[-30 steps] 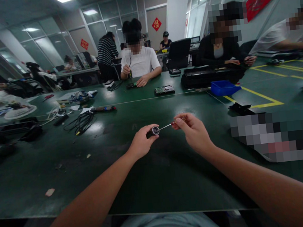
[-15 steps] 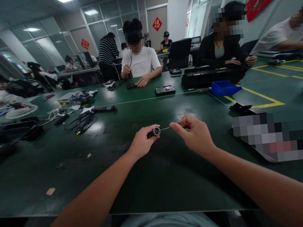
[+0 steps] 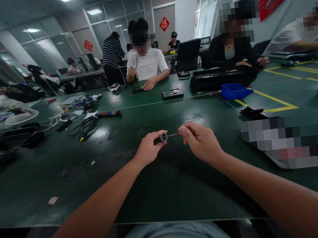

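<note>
Above the green table, my left hand (image 3: 148, 149) is closed, pinching a small dark cylindrical part (image 3: 163, 137) between thumb and fingers. Its round end, with a pale metallic rim, faces me. My right hand (image 3: 202, 139) is closed around a thin screwdriver (image 3: 173, 135). A slim metal shaft and a bit of red at the front of the handle show; the fingers hide the rest. The shaft points left and reaches the right side of the cylindrical part. Whether the tip sits in a screw is too small to tell.
A hard drive (image 3: 172, 93) and a blue tray (image 3: 236, 91) lie farther back. Cables (image 3: 84, 130) and a dark tool (image 3: 109, 113) rest at left. A blurred-out pale object (image 3: 275, 142) is at right. Across the table, a person (image 3: 146, 65) works on a small board.
My right hand's fingers have shifted and loosened slightly around the screwdriver handle, with the thumb tip now farther back. My left hand and the cylindrical part have stayed nearly in place.
</note>
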`<action>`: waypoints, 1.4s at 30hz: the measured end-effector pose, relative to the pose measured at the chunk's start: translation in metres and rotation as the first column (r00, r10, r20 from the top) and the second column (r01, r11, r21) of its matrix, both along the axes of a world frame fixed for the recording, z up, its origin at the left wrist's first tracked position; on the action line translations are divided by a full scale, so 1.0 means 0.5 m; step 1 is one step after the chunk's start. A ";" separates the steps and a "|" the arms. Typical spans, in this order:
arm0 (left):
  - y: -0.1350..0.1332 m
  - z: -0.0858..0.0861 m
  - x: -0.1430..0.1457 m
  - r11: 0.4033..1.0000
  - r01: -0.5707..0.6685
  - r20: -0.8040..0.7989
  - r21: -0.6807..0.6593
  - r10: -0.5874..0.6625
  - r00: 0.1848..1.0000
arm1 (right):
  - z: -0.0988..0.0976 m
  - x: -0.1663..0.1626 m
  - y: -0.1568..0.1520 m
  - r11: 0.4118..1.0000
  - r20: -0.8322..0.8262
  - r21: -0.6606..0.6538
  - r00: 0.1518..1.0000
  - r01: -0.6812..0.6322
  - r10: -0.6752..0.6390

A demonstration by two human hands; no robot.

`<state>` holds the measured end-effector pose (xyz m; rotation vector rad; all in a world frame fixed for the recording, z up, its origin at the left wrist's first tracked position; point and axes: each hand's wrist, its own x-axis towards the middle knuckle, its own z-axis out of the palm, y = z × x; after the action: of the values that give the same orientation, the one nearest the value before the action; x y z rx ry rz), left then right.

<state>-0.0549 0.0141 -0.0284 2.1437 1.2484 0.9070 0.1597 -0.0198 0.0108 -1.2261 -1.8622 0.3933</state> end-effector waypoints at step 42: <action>-0.008 0.015 0.003 0.998 0.066 0.043 -0.011 -0.066 0.997 | -0.037 0.000 0.056 0.891 -0.826 -0.382 0.523 -0.245 -0.210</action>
<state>-0.0535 0.0099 -0.0210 2.1315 1.1526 0.9104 0.1597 0.0084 -0.0079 -0.9872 -0.8958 1.2713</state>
